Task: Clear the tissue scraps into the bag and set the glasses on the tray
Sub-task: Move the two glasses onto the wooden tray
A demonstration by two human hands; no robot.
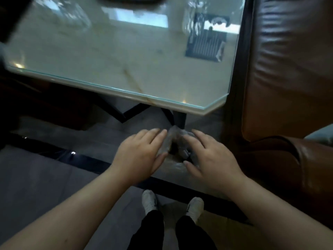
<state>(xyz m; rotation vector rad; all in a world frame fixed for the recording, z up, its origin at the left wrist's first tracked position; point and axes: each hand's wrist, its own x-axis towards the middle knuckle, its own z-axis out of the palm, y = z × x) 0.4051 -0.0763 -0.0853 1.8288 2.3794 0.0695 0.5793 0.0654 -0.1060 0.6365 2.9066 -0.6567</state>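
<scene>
A clear, crumpled plastic bag hangs between my two hands, below the near corner of the table. My left hand presses its left side with flat fingers. My right hand holds its right side, thumb under the plastic. The bag's mouth shows as a dark gap between them. A blurred glass stands at the far right of the table, and another blurred glassy shape sits at the far left. No tissue scraps show.
The glass-topped marble table fills the upper view; a dark printed card lies on it at right. A brown leather sofa stands close on the right. My white shoes stand on grey floor.
</scene>
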